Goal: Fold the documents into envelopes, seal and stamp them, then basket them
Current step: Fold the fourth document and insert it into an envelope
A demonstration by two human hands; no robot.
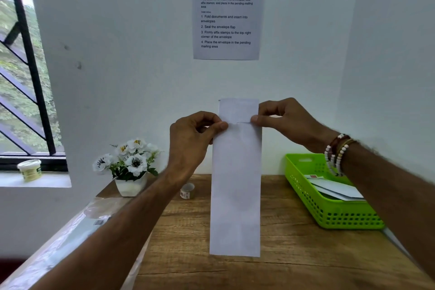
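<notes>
A small white pot of soft flowers [130,187] sits at the wooden table's [282,254] back left corner, with a little tape roll [187,191] near it. The left hand [195,134] pinches the left edge of a long, smooth white envelope [235,195] held upright over the bare middle. A folded paper [239,109] pokes out of its top. The right hand [287,122] pinches the right edge. A green plastic basket [329,216] full of holes holds flat envelopes [339,189] by the right edge.

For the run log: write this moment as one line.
step: insert | document: protrudes from envelope top | left hand: pinches envelope mouth | right hand: pinches envelope mouth | basket: holds mail
</notes>
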